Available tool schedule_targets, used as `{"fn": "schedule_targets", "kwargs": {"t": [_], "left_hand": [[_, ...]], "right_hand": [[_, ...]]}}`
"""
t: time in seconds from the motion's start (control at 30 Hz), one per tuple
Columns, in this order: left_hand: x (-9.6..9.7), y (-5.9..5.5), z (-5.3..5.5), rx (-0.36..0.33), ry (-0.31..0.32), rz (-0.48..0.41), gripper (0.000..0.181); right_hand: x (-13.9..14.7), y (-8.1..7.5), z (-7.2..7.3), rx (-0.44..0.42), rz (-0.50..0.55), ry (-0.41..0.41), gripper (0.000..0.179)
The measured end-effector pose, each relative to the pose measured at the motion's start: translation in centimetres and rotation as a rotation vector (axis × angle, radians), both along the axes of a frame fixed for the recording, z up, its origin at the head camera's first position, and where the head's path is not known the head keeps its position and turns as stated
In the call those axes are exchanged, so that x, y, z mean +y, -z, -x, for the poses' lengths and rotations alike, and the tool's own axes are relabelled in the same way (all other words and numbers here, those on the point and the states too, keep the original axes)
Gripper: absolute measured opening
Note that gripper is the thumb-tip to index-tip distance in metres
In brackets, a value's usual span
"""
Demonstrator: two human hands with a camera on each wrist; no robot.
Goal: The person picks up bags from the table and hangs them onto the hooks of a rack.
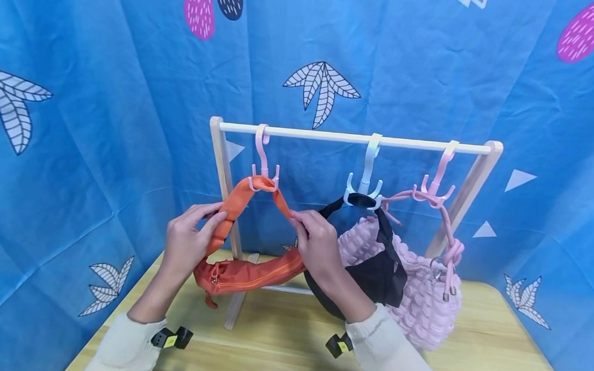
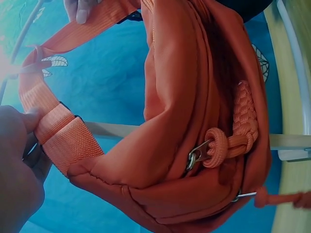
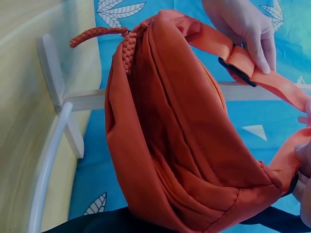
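Observation:
An orange sling bag [image 1: 254, 276] hangs by its strap [image 1: 236, 200] from the left pink hook [image 1: 263, 157] on the rack. My left hand [image 1: 189, 233] pinches the left side of the strap between thumb and fingers. On the strap's other side, my right hand [image 1: 319, 243] grips it, its wrist in front of the bag's right end. The left wrist view shows the bag's body [image 2: 170, 111] with zippers and a braided pull [image 2: 245, 114]. In the right wrist view, a black strap buckle [image 3: 236, 72] lies near the left hand's fingers.
A black bag [image 1: 377, 278] hangs from a light blue hook [image 1: 368, 166] in the middle. Beside it, a pink puffy bag [image 1: 425, 310] hangs from another pink hook [image 1: 440, 174]. The rack's white rail [image 1: 323, 135] spans wooden legs on a wooden table [image 1: 271, 348]. Blue patterned cloth [image 1: 148, 93] stands behind.

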State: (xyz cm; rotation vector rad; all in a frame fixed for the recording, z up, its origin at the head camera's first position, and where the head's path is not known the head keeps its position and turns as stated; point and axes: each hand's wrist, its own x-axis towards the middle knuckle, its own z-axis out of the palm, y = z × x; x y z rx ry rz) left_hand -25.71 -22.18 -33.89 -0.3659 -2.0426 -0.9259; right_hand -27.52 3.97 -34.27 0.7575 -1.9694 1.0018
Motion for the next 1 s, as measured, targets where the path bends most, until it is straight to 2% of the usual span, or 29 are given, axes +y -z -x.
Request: {"fn": "schedule_targets", "kwargs": {"t": [0.37, 0.73, 1.0], "left_hand": [[-0.1, 1.3, -0.3, -0.014, 0.015, -0.006, 0.040], [-0.4, 2.0, -0.6, -0.015, 0.033, 0.014, 0.048], [-0.3, 2.4, -0.8, -0.008, 0.032, 0.015, 0.052]], "right_hand": [[0.6, 0.5, -0.3, 0.069, 0.013, 0.012, 0.024], [1.9, 0.8, -1.1, 0.094, 0.027, -0.022, 0.030], [2.7, 1.2, -1.5, 0.120, -0.001, -0.018, 0.033]]}}
